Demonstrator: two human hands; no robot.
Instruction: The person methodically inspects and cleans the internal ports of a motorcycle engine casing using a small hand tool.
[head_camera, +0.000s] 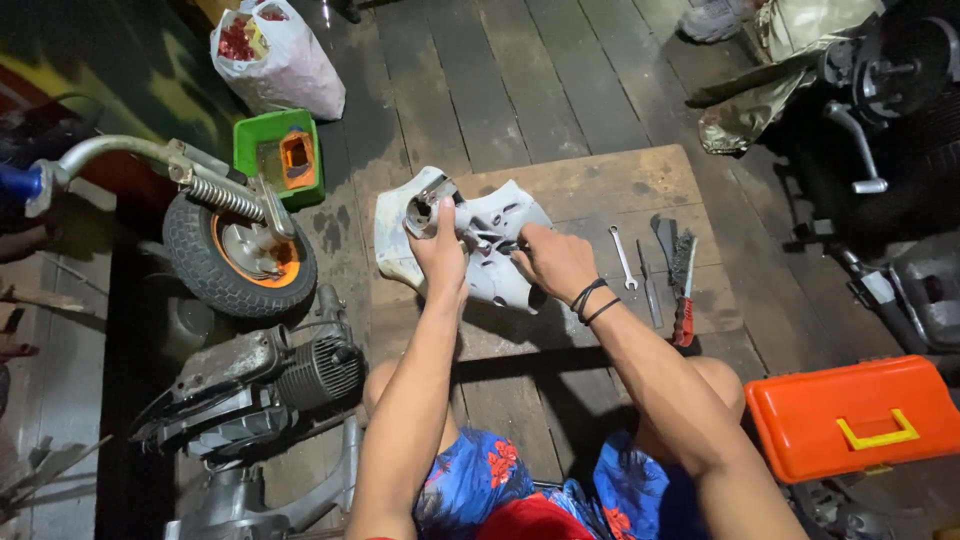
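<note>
Plastic cover (490, 245), pale grey and shaped like a scooter body panel, lies on a low wooden tabletop (590, 185) in front of the seated person. The left hand (440, 250) is closed around the cover's upper left part, by a round metal fitting. The right hand (550, 262) is closed on the cover's middle; whether it pinches a small tool there cannot be told. Right of the cover on the tabletop lie a small wrench (623, 258), a flat file (650, 295) and a wire brush (684, 290) with a red handle. Beyond the cover to its left, a green tray (255, 150) holds an orange box, and a white plastic bag (285, 60) holds red items. Left of the cover stands a wheel (235, 255) with an orange rim. A shut orange toolbox (850, 415) sits to the cover's lower right.
</note>
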